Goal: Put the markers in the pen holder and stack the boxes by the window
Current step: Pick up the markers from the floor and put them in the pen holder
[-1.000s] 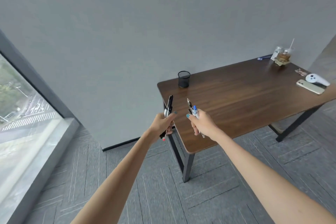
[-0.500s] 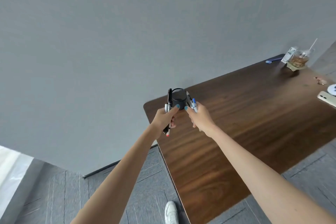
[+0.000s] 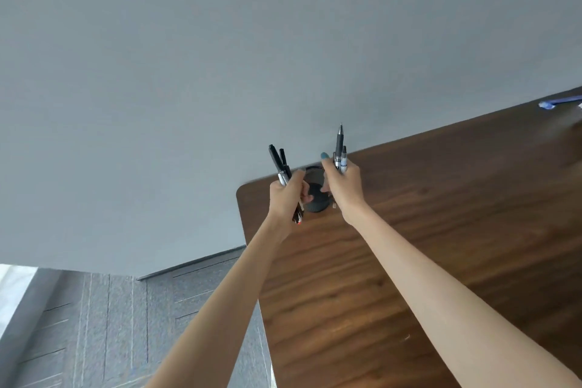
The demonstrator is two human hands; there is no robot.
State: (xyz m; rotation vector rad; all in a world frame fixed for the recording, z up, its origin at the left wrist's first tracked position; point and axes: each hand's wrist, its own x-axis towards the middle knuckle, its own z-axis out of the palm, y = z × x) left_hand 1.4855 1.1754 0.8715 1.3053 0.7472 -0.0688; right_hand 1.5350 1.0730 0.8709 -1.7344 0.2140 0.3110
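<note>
Head view: the black mesh pen holder (image 3: 315, 197) stands on the dark wooden bench (image 3: 425, 230), close to the bench's far left corner and the grey wall (image 3: 220, 57) behind it. The left hand (image 3: 287, 195) is just left of the pen holder, fingers wrapped tight around a bunch of dark markers (image 3: 281, 164) that stick up above the fist and also poke out below it, one with a red tip. The right hand (image 3: 344, 187) is just right of the pen holder, clenched on a second bunch of markers (image 3: 340, 151), pointing up, one with a blue and white barrel. Both hands partly cover the holder's sides. Far to the right of the pen holder, by the wall, lies a blue object (image 3: 560, 102), too blurred to identify. Left of the bench, grey carpet floor (image 3: 94, 324).
</note>
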